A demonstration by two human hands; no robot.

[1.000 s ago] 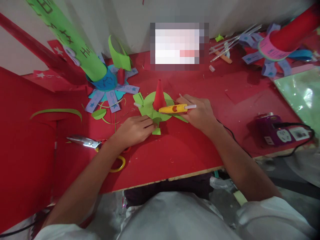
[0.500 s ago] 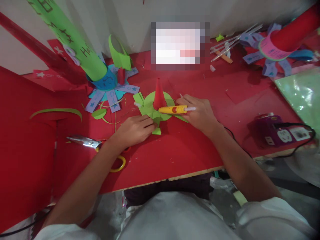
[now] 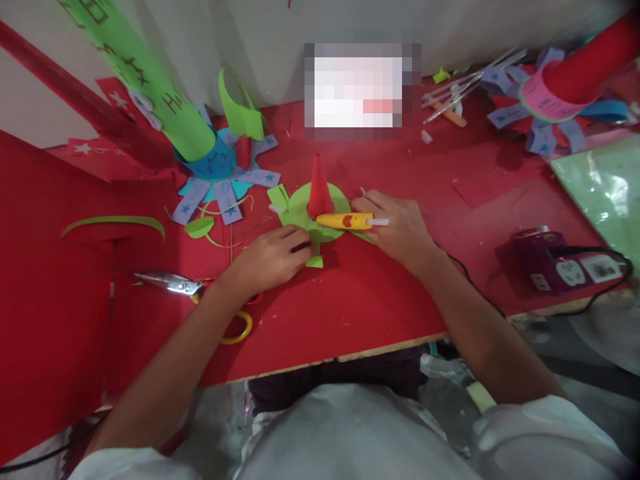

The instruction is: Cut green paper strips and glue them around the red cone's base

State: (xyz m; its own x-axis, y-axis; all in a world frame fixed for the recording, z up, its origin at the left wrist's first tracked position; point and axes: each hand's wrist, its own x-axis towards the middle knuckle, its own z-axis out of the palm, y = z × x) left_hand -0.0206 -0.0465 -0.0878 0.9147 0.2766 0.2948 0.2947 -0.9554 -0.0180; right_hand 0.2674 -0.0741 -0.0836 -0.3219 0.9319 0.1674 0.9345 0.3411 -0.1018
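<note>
My right hand [image 3: 395, 223] grips a yellow hot glue gun [image 3: 343, 221] with a clear glue stick poking out of its rear. The gun's nozzle end is at the base of a red paper cone [image 3: 319, 193]. That cone stands upright on a round green paper piece [image 3: 296, 200] with strips folded out around it. My left hand [image 3: 277, 257] is closed on the green piece's near strip, its fingertips partly hidden. Beside my left forearm lie scissors [image 3: 183, 285] with yellow and red handles, partly covered by the arm.
At the left leans a green paper tube [image 3: 165, 100] in a blue base with purple strips. Green paper scraps [image 3: 199, 227] lie near it. A similar red tube [image 3: 595, 67] is at the right, above a purple power socket box [image 3: 537, 260] with a black cord.
Hardly anything differs. My left hand has shifted very slightly at the near strip, while the glue gun stays by the cone's base with a slight tilt change.
</note>
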